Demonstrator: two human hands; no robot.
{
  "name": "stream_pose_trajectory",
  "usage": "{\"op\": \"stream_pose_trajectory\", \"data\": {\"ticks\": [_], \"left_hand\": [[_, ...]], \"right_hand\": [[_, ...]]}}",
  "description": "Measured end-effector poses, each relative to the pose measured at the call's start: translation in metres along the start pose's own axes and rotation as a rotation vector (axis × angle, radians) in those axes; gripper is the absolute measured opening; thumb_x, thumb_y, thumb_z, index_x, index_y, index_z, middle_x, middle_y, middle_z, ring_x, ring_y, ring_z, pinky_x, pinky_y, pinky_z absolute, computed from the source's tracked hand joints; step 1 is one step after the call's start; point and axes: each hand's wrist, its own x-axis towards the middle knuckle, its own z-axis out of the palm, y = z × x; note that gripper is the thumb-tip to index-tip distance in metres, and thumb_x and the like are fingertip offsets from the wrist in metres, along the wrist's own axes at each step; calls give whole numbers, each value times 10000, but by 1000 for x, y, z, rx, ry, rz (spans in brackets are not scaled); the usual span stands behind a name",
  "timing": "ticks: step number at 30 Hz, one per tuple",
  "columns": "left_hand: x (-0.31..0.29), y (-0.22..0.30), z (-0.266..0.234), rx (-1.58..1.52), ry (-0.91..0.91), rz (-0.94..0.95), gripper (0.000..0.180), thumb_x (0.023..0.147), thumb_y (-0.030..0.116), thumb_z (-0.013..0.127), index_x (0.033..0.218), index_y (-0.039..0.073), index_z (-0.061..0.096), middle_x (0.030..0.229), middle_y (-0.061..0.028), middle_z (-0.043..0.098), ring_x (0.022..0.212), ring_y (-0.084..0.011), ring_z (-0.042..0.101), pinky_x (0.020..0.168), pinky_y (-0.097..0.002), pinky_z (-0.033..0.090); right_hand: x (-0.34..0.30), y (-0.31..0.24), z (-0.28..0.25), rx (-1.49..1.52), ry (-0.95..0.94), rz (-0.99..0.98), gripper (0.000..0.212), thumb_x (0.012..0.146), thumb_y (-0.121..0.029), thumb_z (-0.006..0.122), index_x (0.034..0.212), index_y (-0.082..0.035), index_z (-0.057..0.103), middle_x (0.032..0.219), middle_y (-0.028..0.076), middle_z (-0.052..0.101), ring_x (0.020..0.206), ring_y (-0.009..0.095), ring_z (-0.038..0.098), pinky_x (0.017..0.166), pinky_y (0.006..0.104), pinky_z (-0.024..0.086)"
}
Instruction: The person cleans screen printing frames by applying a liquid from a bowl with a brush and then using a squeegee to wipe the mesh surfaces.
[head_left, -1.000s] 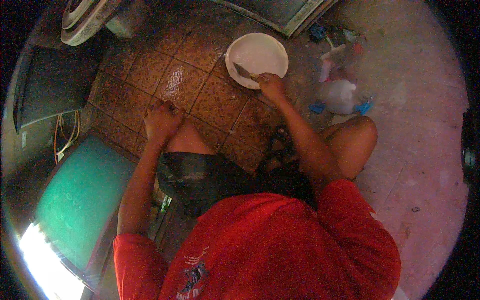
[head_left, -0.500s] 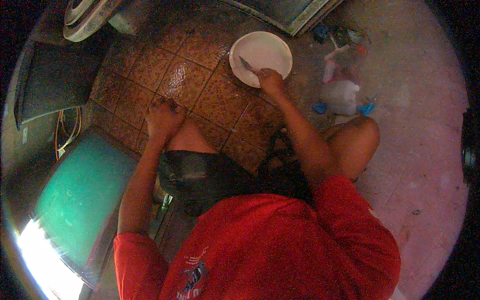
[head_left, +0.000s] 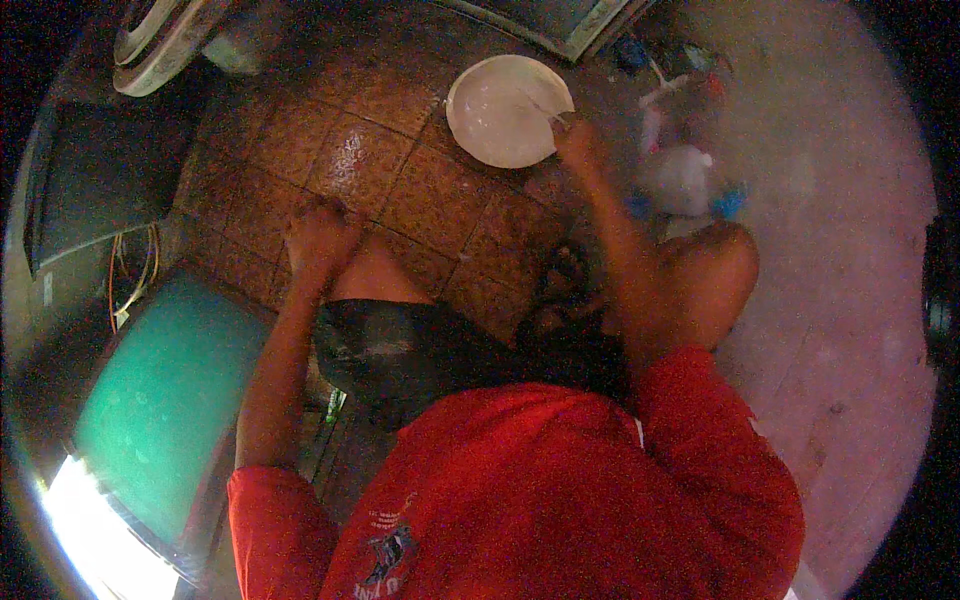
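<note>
On the tiled floor (head_left: 400,190), a round white plate (head_left: 505,110) (glossy); right hand (head_left: 578,140) grip closed on a utensil (head_left: 538,108).

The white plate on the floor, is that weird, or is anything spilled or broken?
Nothing looks spilled or broken. The white plate sits flat on the brown tiled floor, which is unusual for a plate. The right hand holds a thin utensil over its rim; the left hand rests on the tiles.

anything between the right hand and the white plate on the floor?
Nothing visible. The right hand is already at the near right rim of the white plate, holding a thin utensil that reaches over the plate. The view is blurred there, so contact with the rim is unclear.
</note>
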Motion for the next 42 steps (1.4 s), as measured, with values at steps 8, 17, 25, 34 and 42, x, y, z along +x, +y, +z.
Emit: {"op": "stream_pose_trajectory", "data": {"ticks": [8, 17, 25, 34, 42], "left_hand": [[14, 2, -16, -2, -207, -125, 579, 802, 584, 452, 1081, 99, 599, 1167, -180, 552, 1080, -367, 518, 916, -508, 395], [33, -8, 24, -141, -125, -79, 531, 779, 534, 510, 1052, 91, 614, 1059, -179, 592, 985, -361, 562, 819, -492, 456], [21, 11, 21, -140, 86, -3, 484, 777, 517, 520, 984, 98, 645, 1004, -172, 612, 972, -365, 569, 793, -486, 473], [-16, 35, -29, -168, -23, -80, 490, 753, 513, 542, 947, 75, 645, 994, -164, 606, 915, -379, 588, 798, -500, 467], [-15, 21, -15, -108, -5, -31, 523, 755, 533, 534, 1020, 89, 620, 1047, -162, 594, 959, -350, 582, 821, -489, 458]], "right_hand": [[-9, -1, -12, -259, -162, 205, 473, 789, -468, 592, 1008, -52, 649, 923, 195, 644, 839, 367, 621, 766, 446, 491], [-37, -13, 20, 43, -274, 138, 373, 812, -407, 578, 981, -85, 662, 933, 173, 646, 853, 368, 610, 798, 437, 480], [16, -43, 12, -129, -273, -156, 403, 841, -389, 501, 802, -27, 673, 786, 154, 659, 754, 339, 621, 748, 408, 479], [73, -8, -3, 242, -297, 267, 452, 834, -403, 498, 751, 12, 656, 711, 138, 653, 603, 252, 618, 608, 400, 485], [86, 53, -27, -227, -155, 105, 362, 808, -323, 511, 789, 7, 660, 771, 164, 649, 653, 299, 622, 634, 419, 495]]}}
